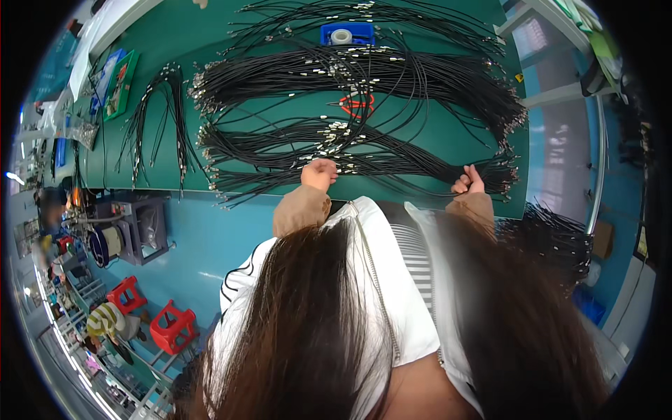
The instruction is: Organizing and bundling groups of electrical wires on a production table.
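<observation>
A bundle of thin black cables (273,143) with white tags near the middle lies across the green table in front of me. My left hand (320,173) is at the bundle's near side, beside the white tags (333,137), its fingers curled together on a cable. Farther right, my right hand (470,180) is closed at the right part of the bundle, near the metal-tipped cable ends (505,175). Its index finger points up while the others curl round a cable. The exact grip of both hands is partly hidden.
Behind lies a thicker black cable bundle (266,78), with red-handled pliers (358,106) between the two. A blue box (348,33) holds a white tape roll. A smaller cable bunch (168,87) and a green tray (122,85) sit left. Red stools (173,327) stand on the floor.
</observation>
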{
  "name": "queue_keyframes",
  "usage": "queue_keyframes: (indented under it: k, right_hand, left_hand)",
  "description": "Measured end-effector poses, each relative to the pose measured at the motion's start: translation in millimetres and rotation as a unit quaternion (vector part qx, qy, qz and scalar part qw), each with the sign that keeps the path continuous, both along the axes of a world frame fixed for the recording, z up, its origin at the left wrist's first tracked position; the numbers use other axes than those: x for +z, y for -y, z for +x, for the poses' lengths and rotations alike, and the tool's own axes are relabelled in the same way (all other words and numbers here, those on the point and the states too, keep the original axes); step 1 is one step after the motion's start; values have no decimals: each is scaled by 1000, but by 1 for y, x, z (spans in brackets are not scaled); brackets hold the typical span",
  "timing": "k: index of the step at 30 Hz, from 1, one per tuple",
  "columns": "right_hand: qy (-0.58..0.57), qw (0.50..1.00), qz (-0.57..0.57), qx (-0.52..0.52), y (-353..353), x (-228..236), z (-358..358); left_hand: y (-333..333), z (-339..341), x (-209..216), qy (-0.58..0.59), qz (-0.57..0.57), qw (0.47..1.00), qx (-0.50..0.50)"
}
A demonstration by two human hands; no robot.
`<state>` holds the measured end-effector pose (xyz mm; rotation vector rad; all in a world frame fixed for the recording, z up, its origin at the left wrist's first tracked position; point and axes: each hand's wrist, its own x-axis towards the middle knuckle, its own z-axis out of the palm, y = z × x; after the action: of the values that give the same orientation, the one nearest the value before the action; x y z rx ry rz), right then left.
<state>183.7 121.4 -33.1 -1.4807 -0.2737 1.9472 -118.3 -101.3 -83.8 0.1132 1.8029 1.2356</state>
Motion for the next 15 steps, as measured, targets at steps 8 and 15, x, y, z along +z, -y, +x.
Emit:
queue_keyframes:
  k: [8, 15]
  right_hand:
    - [-69, 984, 160, 41, 33, 78, -52]
    - [-197, 946, 204, 158, 54, 135, -91]
  left_hand:
    - [-66, 34, 65, -375, 290, 800, -367]
    - [-76, 59, 60, -204, 101, 769, -598]
